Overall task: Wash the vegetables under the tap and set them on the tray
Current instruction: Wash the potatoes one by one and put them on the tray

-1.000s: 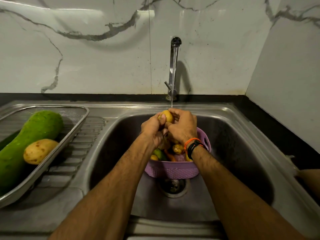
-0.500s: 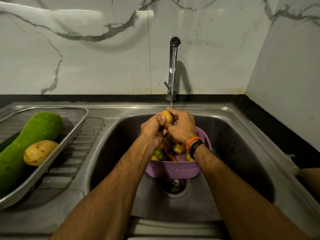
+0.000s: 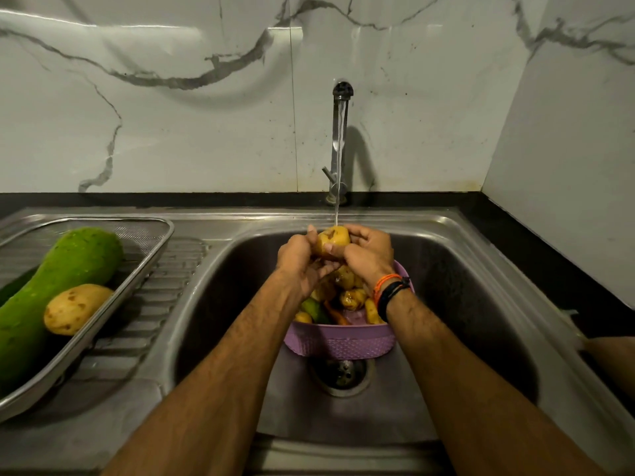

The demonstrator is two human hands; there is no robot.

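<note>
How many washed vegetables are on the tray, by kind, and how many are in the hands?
Green gourd on tray: 1
Potato on tray: 1
Potato in hands, held by left hand and right hand: 1
Total: 3

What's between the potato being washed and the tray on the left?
In the head view, only the sink wall and its ribbed draining board lie between the potato and the tray.

Yellow-brown potato (image 3: 332,239) under the tap; lilac lattice-patterned basket (image 3: 338,341); green gourd (image 3: 51,297) and tan speckled potato (image 3: 76,308) on a silver tray (image 3: 113,304); white marble wall (image 3: 171,115), grey-veined.
</note>
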